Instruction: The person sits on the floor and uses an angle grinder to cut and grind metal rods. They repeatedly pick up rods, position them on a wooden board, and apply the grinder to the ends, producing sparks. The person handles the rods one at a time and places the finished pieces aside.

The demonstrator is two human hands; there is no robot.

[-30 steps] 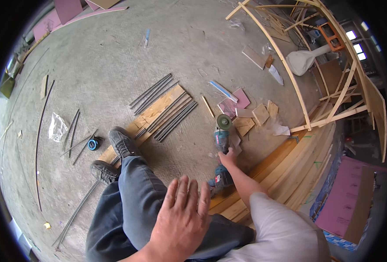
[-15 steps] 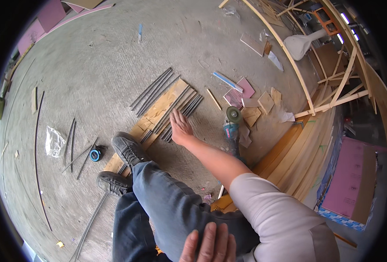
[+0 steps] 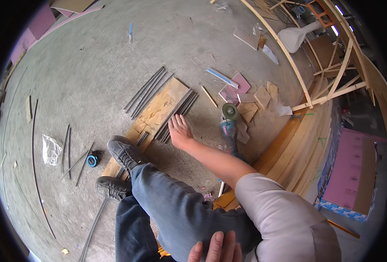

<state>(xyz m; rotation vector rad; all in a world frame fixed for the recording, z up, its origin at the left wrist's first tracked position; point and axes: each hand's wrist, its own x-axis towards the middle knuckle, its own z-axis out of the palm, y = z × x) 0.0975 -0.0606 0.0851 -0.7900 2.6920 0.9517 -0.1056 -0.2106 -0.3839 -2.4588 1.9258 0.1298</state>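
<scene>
My right hand [image 3: 180,132] reaches out with its fingers stretched and lying flat. Its fingertips touch or hover just over a bundle of thin grey metal rods [image 3: 187,104] along the right edge of a chipboard plank [image 3: 160,99]. The palm hides part of that bundle. Short rod pieces [image 3: 142,139] lie on the plank near my shoe [image 3: 125,150]. Both shoes are on or against the plank's near end. At the lower edge, my left hand [image 3: 216,249] shows only its fingers, extended and apart over my thigh, holding nothing visible.
An angle grinder [image 3: 229,126] lies to the right, beside board offcuts [image 3: 248,111]. More rods [image 3: 144,91] lie left of the plank. A blue tape measure [image 3: 93,159] and clear plastic bag [image 3: 51,149] are at left. Long timber boards [image 3: 298,148] and a wooden frame [image 3: 333,96] stand right.
Rods that lay on the plank by my right hand have shifted rightward against the bundle at its edge, baring more chipboard. My left hand has dropped slightly lower in view.
</scene>
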